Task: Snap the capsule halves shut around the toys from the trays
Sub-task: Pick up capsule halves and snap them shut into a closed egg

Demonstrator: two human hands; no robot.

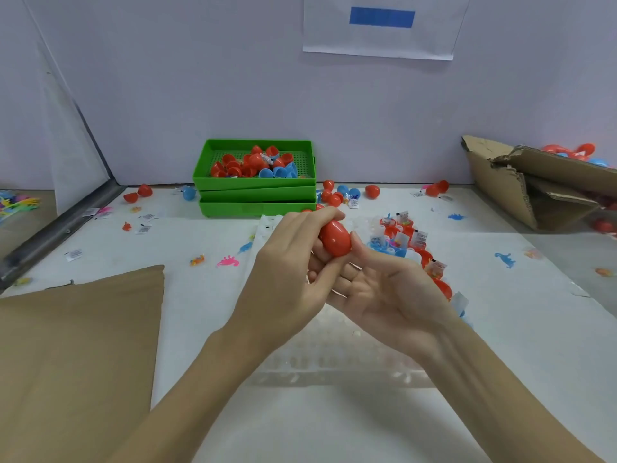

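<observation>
In the head view, a closed red capsule [335, 238] sits above the middle of the worktop [434, 412], held between both hands. The left hand [287, 262] comes in from the left with its fingers curled over the capsule's top and left side, so its grip is closed on the capsule. The right hand [377, 289] lies palm up beneath and to the right; its thumb presses the capsule's right side and its fingers cradle it from below, a loosely curled grip that also holds the capsule. Whether the two halves are fully snapped together cannot be told.

Under the forearms lies a clear moulded tray [334, 359] with rows of round pockets. Just behind the right hand, part of that tray holds open red and blue capsule halves [400, 242] with small packeted toys and white paper slips standing in them; the hand hides part of this row.

At the back, against the wall, stand stacked green trays [255, 195], the top one heaped with loose red and blue halves. More loose capsules [337, 195] lie just right of the stack, and two red ones [138, 192] lie to its left. Small flat toys are scattered about: a pink one [228, 261] left of the hands, a blue dinosaur [505, 259] to the right. A brown cardboard sheet [76, 355] covers the near left corner, and a torn cardboard box [534, 185] with capsules in it sits at far right.
</observation>
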